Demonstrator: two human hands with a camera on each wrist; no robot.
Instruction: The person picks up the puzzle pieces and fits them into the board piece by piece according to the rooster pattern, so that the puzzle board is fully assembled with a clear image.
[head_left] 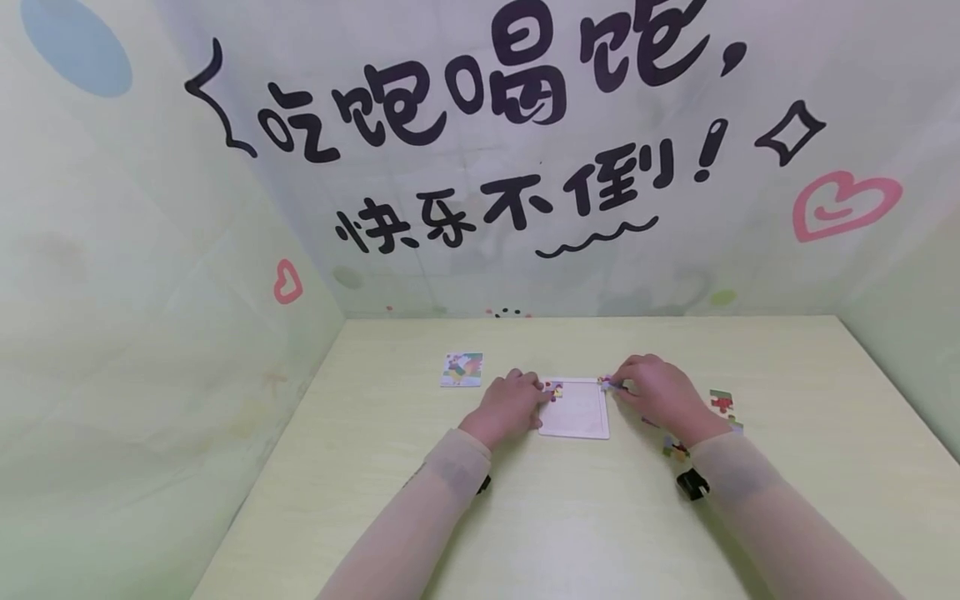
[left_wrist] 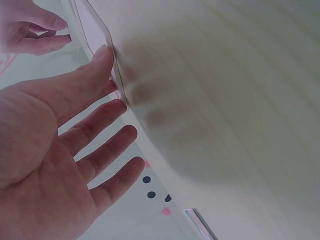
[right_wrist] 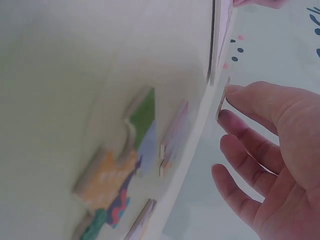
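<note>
A white square puzzle tray (head_left: 576,421) lies on the table, with a small colourful jigsaw piece (head_left: 557,389) in its upper left corner. My left hand (head_left: 512,406) rests at the tray's left edge. Its index finger reaches over the rim to that piece, and in the left wrist view the thumb (left_wrist: 100,62) lies against the tray's side while the other fingers spread nearly straight. At the tray's upper right corner my right hand (head_left: 660,393) pinches another jigsaw piece (right_wrist: 223,102) between thumb and index finger. In the right wrist view that piece is seen edge-on.
Several loose jigsaw pieces (head_left: 722,403) lie right of the tray, some partly hidden by the right hand and forearm. One orange piece (right_wrist: 107,177) shows large in the right wrist view. A small square picture (head_left: 462,369) lies left of the tray. A printed backdrop (head_left: 480,275) stands behind the table.
</note>
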